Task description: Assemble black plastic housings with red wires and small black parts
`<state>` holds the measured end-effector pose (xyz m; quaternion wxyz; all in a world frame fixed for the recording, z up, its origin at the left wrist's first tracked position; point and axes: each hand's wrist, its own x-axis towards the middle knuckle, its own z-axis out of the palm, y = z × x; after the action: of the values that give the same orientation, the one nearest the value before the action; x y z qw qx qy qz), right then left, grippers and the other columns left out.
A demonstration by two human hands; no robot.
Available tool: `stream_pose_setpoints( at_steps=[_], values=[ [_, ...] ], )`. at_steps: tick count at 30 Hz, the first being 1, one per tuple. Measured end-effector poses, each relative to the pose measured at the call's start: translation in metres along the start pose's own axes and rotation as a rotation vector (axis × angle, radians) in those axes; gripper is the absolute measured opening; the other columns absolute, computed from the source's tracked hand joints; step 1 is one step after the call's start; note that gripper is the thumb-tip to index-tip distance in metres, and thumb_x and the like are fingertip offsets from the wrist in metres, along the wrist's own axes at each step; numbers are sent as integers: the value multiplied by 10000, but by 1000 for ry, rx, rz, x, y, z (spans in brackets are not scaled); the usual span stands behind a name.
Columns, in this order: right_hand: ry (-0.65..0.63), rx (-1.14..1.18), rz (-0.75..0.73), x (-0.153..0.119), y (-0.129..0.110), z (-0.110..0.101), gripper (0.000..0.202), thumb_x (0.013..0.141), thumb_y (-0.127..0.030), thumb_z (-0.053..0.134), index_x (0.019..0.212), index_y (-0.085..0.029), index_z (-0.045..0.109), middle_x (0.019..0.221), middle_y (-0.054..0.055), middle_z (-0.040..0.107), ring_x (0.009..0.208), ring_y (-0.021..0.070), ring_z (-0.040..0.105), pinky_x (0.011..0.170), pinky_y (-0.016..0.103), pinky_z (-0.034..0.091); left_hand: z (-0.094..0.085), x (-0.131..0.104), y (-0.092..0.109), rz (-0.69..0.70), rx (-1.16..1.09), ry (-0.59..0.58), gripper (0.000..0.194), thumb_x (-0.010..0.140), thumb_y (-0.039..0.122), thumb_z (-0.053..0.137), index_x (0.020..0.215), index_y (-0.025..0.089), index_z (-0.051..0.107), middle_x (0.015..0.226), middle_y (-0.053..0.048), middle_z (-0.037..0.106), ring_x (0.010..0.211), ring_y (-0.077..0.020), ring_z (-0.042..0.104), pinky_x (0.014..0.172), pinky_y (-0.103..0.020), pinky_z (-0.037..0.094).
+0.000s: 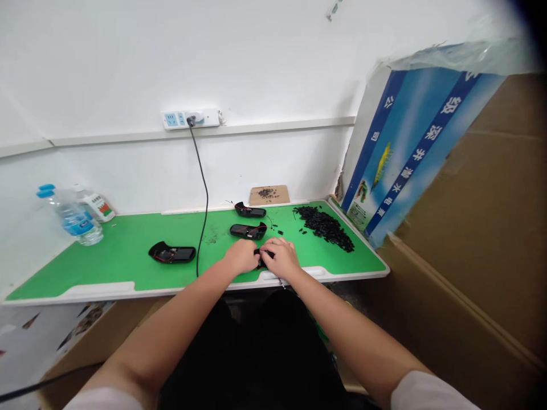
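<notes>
Near the front edge of the green table, my left hand (243, 255) and my right hand (280, 257) are closed together around a black plastic housing (265, 259), which they mostly cover. A thin wire end hangs below my right hand. Just beyond my hands lie two similar black housings, a nearer one (248, 230) and a farther one (250, 210), with thin red wires. Another black housing (171, 253) rests to the left, its hollow inside and red wire showing. A few small black pieces (280, 232) are scattered past my right hand.
A pile of small black parts (327, 226) covers the table's right side. Small bits lie on a brown board (269, 195) at the wall. A black cable (205, 188) drops from the power strip (192, 118) across the table (128, 250). Bottles (79, 219) lie left; a cardboard box (470, 199) stands right.
</notes>
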<state>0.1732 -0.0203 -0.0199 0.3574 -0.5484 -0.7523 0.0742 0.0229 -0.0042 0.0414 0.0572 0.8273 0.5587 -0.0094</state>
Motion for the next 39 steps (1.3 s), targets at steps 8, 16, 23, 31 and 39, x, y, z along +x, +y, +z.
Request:
stream_pose_setpoints(
  at_steps=[8,16,23,31,39],
  values=[
    [3,34,26,1,2,3,170,881,-305,575,859,-285,743,996,17,692,988,198,541,822,349,333,-1,0,2,-14,36,2,316,854,389,525,876,160,743,925,-158,728,920,-270,676,817,-352,502],
    [-20,48,52,2,1,1,177,889,-309,572,873,-299,748,1003,11,696,996,202,544,830,350,342,-6,0,8,-46,69,12,313,849,353,525,906,134,742,952,-187,724,926,-292,681,802,-358,515],
    [-11,87,30,3,4,3,151,871,-283,581,863,-280,732,968,12,696,977,204,554,834,344,377,-9,1,9,-77,76,1,292,843,356,541,907,145,734,950,-188,722,933,-301,684,793,-370,524],
    [-44,26,-28,0,1,1,337,824,-358,617,1107,-175,630,1035,80,669,993,237,548,864,348,428,-17,8,3,-93,110,-57,297,787,398,614,916,160,734,940,-176,725,908,-292,690,772,-353,530],
    [-101,-131,-19,-1,-5,-2,292,851,-374,565,1058,-189,656,997,98,652,978,256,559,815,351,426,-18,14,2,-71,116,-103,284,768,402,618,867,167,741,912,-154,732,890,-273,692,758,-326,528]
  ],
)
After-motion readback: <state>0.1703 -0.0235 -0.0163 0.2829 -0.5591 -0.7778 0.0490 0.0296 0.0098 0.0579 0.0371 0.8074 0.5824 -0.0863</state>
